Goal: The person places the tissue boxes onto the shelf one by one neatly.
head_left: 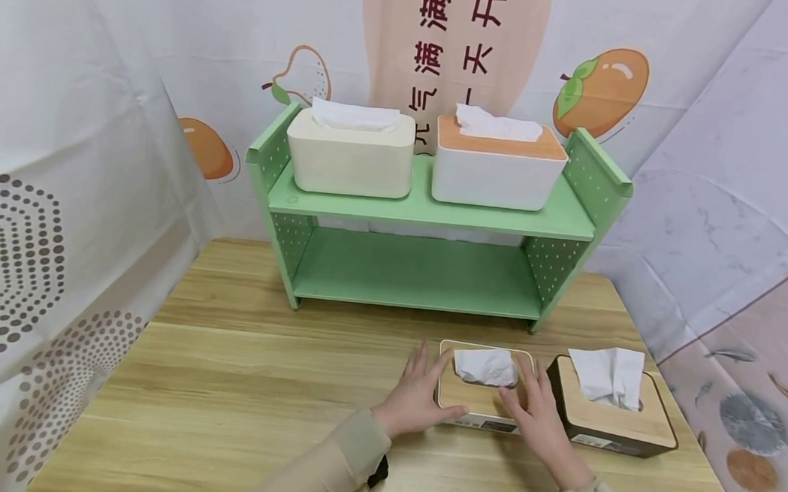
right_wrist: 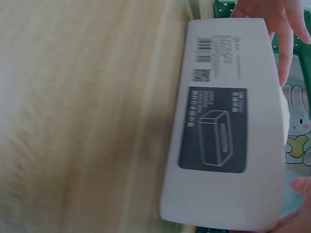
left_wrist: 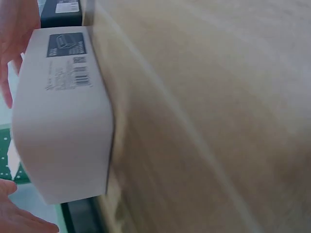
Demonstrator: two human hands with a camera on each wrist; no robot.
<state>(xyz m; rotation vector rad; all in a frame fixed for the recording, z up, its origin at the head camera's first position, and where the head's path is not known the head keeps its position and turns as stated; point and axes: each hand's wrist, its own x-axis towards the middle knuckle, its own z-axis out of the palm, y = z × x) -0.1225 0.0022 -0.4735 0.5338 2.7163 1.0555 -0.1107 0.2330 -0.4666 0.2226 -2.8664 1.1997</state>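
Observation:
A white tissue box [head_left: 479, 399] with a wood-coloured lid sits on the table, a tissue [head_left: 486, 366] poking out of its slot. My left hand [head_left: 415, 399] lies at its left end, fingers spread and fairly straight, thumb at the front edge. On the opposite end is my right hand [head_left: 543, 421], with extended fingers along the right side and the thumb over the lid. In the right wrist view, a printed label [right_wrist: 213, 130] shows on the box's front face. Just right of that hand stands a black tissue box [head_left: 627, 426] with a wooden lid.
Behind stands a green two-tier shelf [head_left: 430, 216]. On its upper tier are a cream tissue box [head_left: 352, 157] and a white tissue box [head_left: 493, 177] with an orange-brown lid. Printed cloth [head_left: 231, 33] hangs around the wooden table [head_left: 236, 394].

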